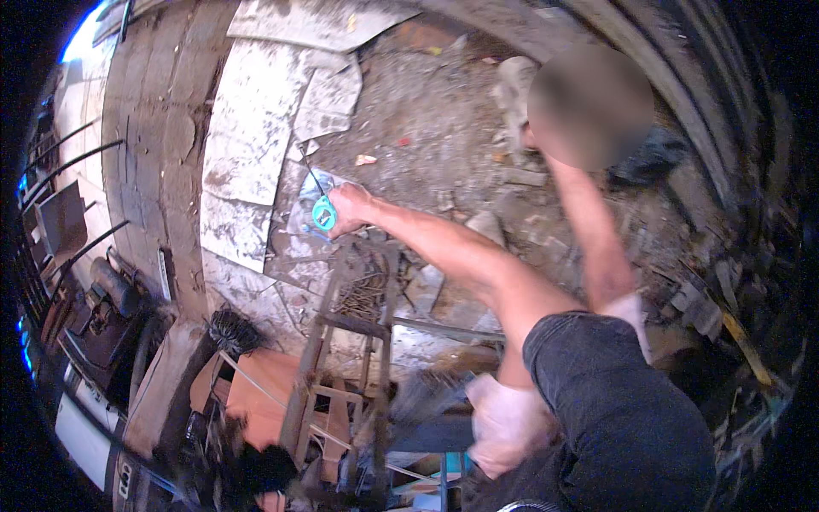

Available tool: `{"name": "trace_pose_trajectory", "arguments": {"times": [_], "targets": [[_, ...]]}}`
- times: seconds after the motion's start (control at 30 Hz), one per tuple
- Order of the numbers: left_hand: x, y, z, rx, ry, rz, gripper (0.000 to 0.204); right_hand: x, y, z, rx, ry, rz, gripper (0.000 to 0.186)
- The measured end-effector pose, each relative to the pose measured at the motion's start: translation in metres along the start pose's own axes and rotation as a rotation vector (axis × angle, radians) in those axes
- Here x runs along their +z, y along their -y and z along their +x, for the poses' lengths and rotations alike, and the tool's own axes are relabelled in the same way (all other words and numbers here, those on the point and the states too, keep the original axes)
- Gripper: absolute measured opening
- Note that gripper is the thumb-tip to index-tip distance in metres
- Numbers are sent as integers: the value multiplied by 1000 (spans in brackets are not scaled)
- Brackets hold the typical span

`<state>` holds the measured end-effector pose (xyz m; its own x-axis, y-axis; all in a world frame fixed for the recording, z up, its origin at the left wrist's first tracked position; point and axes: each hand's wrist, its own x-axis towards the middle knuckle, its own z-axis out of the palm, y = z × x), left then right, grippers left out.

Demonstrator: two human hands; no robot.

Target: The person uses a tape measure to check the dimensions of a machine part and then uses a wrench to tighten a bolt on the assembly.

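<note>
My left hand, at the end of an outstretched bare arm, is closed around a small turquoise round object beside a dark thin rod. Crumpled bluish sheeting lies beneath it. A second bare arm, apparently mine, reaches to the upper right; my right hand is mostly hidden by a blurred patch, near a grey lumpy piece. A pale, blurred hand-like shape shows below my dark sleeve; I cannot make out what it is.
Dirty white boards lie left of rubble-strewn ground. A rusty metal frame and orange panels lie lower down. Dark bent bars and metal items stand at left. Broken debris and a dark bundle are at right.
</note>
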<state>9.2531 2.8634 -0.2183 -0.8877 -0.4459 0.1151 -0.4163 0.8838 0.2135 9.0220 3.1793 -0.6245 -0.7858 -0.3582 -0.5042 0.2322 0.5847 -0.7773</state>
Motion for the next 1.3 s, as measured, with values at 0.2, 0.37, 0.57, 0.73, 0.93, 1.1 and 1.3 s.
{"name": "trace_pose_trajectory", "arguments": {"times": [0.2,0.37,0.57,0.73,0.93,1.1,1.3], "targets": [[-60,56,-44,72,-53,-112,58,-142,60,-257,51,-210,35,47],[-91,55,-41,461,-481,-492,52,-164,167,-493,-4,-377,-163,55],[-97,-62,-196,245,-299,-1311,43,-53,258,-652,-275,-483,57,58],[-100,-94,-274,-598,1172,-2063,77,56,291,-695,-356,-454,93,73],[-67,-32,-272,-535,1007,-1969,23,139,251,-677,-319,-246,14,66],[-68,22,-232,302,686,-846,30,152,226,-692,12,-315,513,52],[-2,59,-268,395,485,-497,45,116,230,-660,-108,-485,657,69]]}}
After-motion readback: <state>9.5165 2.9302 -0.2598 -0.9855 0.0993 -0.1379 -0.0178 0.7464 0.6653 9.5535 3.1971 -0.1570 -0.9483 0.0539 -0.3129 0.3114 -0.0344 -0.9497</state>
